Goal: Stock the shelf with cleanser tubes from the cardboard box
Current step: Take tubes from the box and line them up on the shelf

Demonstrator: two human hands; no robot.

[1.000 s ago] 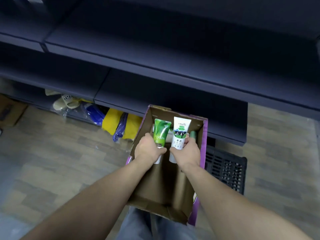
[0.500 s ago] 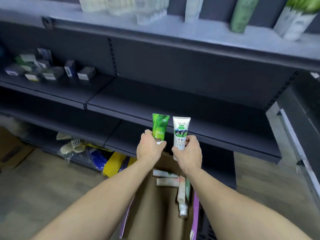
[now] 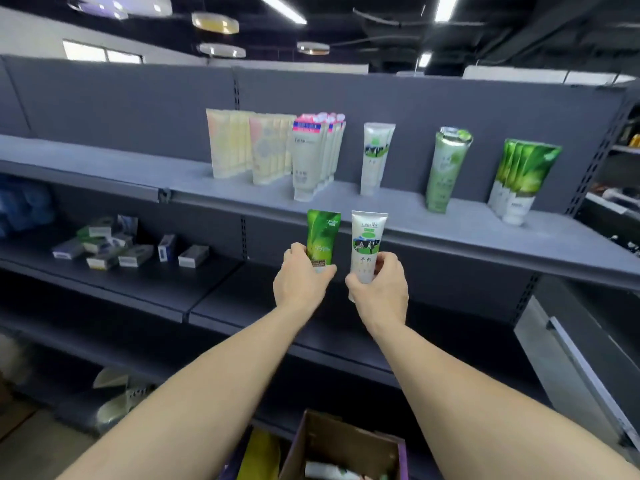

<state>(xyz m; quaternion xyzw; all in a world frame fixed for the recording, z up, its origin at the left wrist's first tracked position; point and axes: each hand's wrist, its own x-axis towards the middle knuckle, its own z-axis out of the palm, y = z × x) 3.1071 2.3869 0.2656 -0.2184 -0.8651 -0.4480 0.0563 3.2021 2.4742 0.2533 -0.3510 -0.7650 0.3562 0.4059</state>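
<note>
My left hand (image 3: 300,278) grips a green cleanser tube (image 3: 322,237) upright by its lower end. Beside it, my right hand (image 3: 381,285) holds a white tube (image 3: 366,242) with a cow picture, also upright. Both tubes are just below the front lip of the grey shelf (image 3: 415,216). On that shelf stand a matching white tube (image 3: 375,157), a pale green tube (image 3: 446,168) and a row of green tubes (image 3: 523,178). The cardboard box (image 3: 346,441) sits at the bottom edge, with more tubes inside.
Cream tubes (image 3: 249,147) and pink-topped tubes (image 3: 315,154) stand left on the same shelf. Small boxes (image 3: 114,247) lie on the lower dark shelf. A yellow pack (image 3: 259,455) sits by the box. A metal fixture (image 3: 575,358) stands at right.
Both hands have risen from the cardboard box with the two tubes, up to the level of the grey shelf. My view has tilted up from the floor to the shelf.
</note>
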